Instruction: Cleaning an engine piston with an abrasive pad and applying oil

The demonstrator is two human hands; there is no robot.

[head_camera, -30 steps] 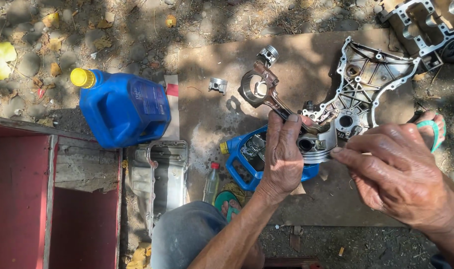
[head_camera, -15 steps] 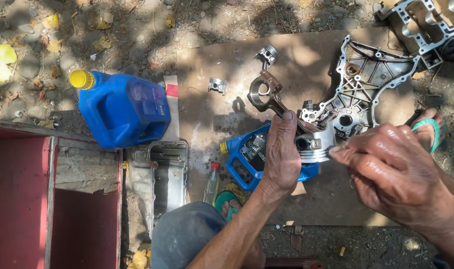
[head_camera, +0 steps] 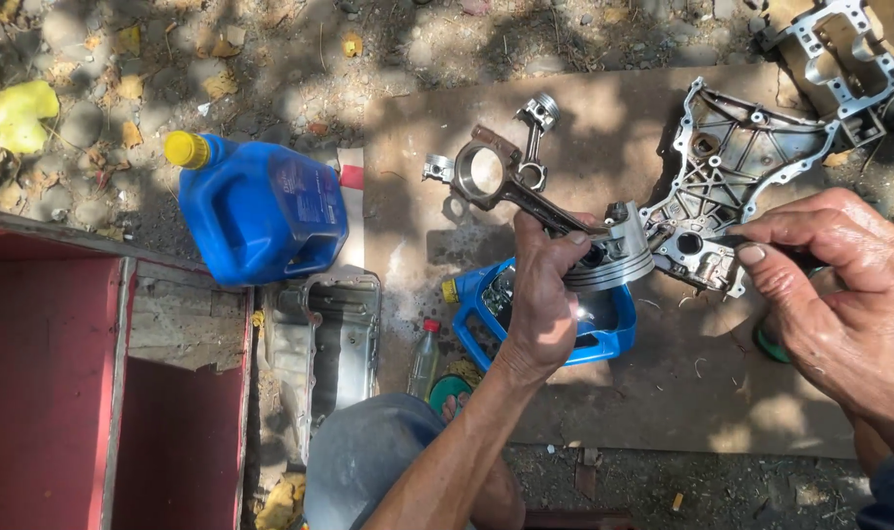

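Observation:
My left hand (head_camera: pixel 540 304) grips a silver piston (head_camera: pixel 619 257) by its crown end, over a cut-open blue container (head_camera: pixel 604 329). The connecting rod (head_camera: pixel 511 186) sticks up to the left, its big-end ring facing me. My right hand (head_camera: pixel 844 294) hovers to the right of the piston, apart from it. Its thumb and forefinger tips are close together, and I cannot tell whether something small is pinched between them. A grey aluminium engine cover (head_camera: pixel 736 167) lies on the cardboard (head_camera: pixel 614 98) behind the piston.
A second small rod (head_camera: pixel 537 128) and a bearing cap (head_camera: pixel 437 169) lie on the cardboard. A blue jug with a yellow cap (head_camera: pixel 260 206) stands to the left, above a metal oil pan (head_camera: pixel 329 344). A red wooden box (head_camera: pixel 54 383) fills the lower left.
My right hand has let go of the piston and drawn back to the right. My left hand has tilted the piston and rod slightly while keeping hold.

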